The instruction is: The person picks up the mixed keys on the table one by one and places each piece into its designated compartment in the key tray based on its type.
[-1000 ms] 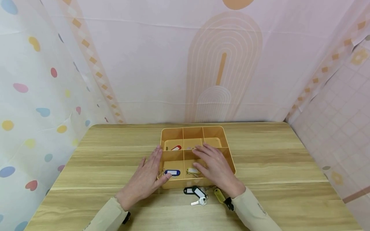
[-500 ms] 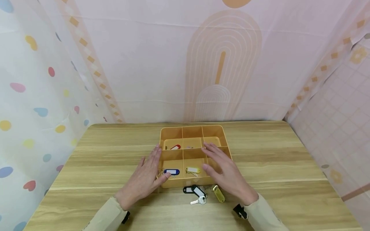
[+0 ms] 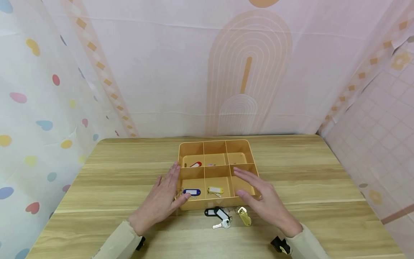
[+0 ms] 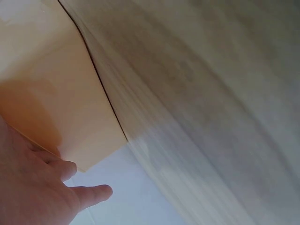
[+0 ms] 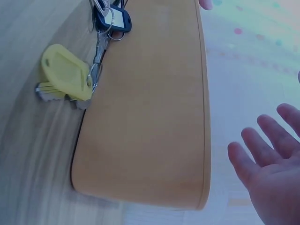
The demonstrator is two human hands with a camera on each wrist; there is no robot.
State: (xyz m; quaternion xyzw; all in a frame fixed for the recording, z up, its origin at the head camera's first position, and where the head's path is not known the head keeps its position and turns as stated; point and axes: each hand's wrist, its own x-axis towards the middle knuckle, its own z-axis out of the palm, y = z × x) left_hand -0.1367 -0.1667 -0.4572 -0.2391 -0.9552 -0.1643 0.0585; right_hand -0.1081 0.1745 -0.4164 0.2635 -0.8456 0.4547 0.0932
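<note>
A yellow-orange divided box (image 3: 226, 202) stands on the table in the head view. My left hand (image 3: 160, 198) rests along its left side, fingers straight, thumb reaching over the front left corner. Close to that thumb lies a blue key tag (image 3: 192, 192) in the front left compartment. A yellow key tag with a key (image 3: 215, 190) lies in the front middle one. My right hand (image 3: 267, 199) hovers at the front right compartment, fingers extended and holding nothing; in the right wrist view its palm (image 5: 279, 187) is beside the box wall (image 5: 145, 108).
Before the box's front wall lie black key tags (image 3: 222, 214) with a silver key (image 3: 221, 225), and another yellow key tag (image 3: 244, 218). A red key tag (image 3: 196, 164) shows in the back left compartment. Patterned cloth (image 3: 168, 72) hangs behind the wooden table (image 3: 136, 154).
My right hand has moved right and toward me, from the front middle compartment to the front right one, uncovering both yellow key tags. My left hand stays at the box's left side.
</note>
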